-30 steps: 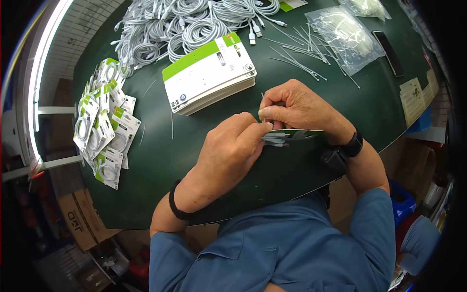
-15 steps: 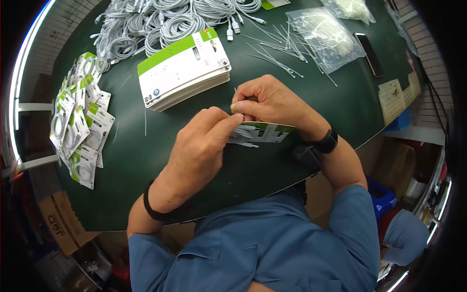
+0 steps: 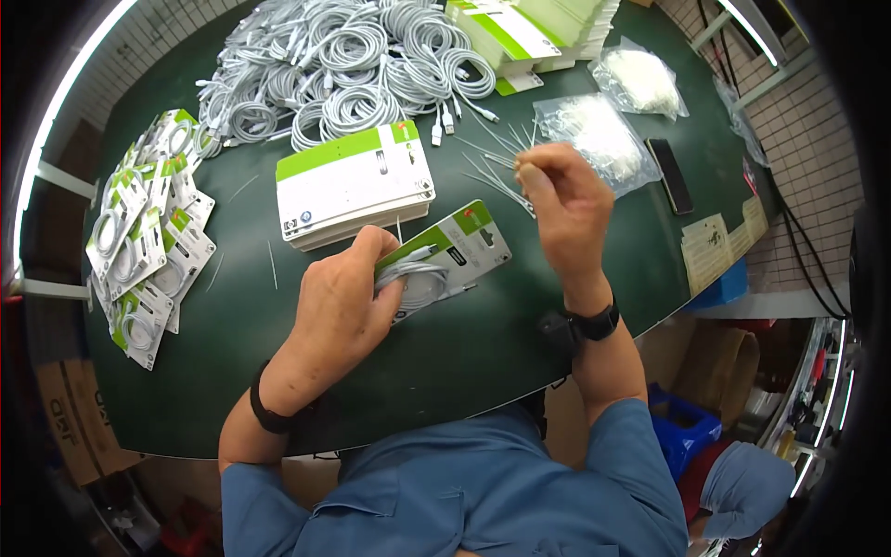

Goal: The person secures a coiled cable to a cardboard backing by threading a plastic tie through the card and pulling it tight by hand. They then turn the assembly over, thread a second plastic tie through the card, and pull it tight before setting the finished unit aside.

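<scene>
My left hand [image 3: 339,292] grips a white and green packaging card [image 3: 484,249] by its left end. Against the card lies a coiled grey-white USB cable [image 3: 422,286], partly covered by my thumb. A thin tie end stands up beside my left fingers. My right hand [image 3: 574,209] is raised to the right of the card, apart from it, with thumb and fingers pinched together. Whether something thin sits in that pinch is too small to make out. Loose cable ties [image 3: 497,184] lie just beyond these fingertips.
Behind the card stands a stack of cards [image 3: 353,181]. A large heap of coiled cables [image 3: 343,65] fills the back, with more cards [image 3: 506,32] beside it. Carded cables [image 3: 139,241] pile up at left. Bags of ties [image 3: 594,139] and a phone [image 3: 670,176] lie at right.
My right hand has left the card and moved right toward the loose ties. My left hand still holds the card, now tilted so its face and coiled cable show more.
</scene>
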A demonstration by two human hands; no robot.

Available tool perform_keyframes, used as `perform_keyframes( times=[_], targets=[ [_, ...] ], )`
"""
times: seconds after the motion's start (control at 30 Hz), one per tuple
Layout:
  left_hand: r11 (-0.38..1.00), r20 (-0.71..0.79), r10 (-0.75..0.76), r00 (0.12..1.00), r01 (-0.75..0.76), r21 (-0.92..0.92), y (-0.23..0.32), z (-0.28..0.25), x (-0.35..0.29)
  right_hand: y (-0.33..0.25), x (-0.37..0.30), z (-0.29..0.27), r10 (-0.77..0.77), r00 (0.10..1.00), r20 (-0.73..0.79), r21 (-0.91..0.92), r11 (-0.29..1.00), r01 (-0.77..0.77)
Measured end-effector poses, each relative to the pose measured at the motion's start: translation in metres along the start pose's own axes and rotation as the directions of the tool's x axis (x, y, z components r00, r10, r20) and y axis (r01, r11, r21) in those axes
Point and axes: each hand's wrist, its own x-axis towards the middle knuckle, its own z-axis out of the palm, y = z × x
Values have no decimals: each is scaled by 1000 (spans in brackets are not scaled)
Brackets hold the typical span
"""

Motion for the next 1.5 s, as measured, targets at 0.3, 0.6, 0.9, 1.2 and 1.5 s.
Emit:
perform_keyframes(
  times=[0.3, 0.6, 0.9, 1.2, 1.5],
  targets=[
    [878, -50, -239, 970, 194, -438, -18, 18, 6, -18, -34, 42, -405, 817, 411, -560, 595, 576],
    [817, -52, -284, 957, 213, -536, -17, 25, 7, 5, -40, 53, -474, 761, 442, -549, 528, 648],
    [825, -136, -243, 960, 131, -550, -23, 31, 8, 6, -37, 55, -449, 764, 464, -482, 595, 643],
    [839, -132, -249, 959, 146, -525, -17, 30, 8, 2, -38, 61, -480, 799, 363, -405, 691, 599],
    [877, -160, -158, 974, 64, -477, -23, 36, 10, 1, -34, 57, -484, 797, 361, -401, 691, 601]
  ],
)
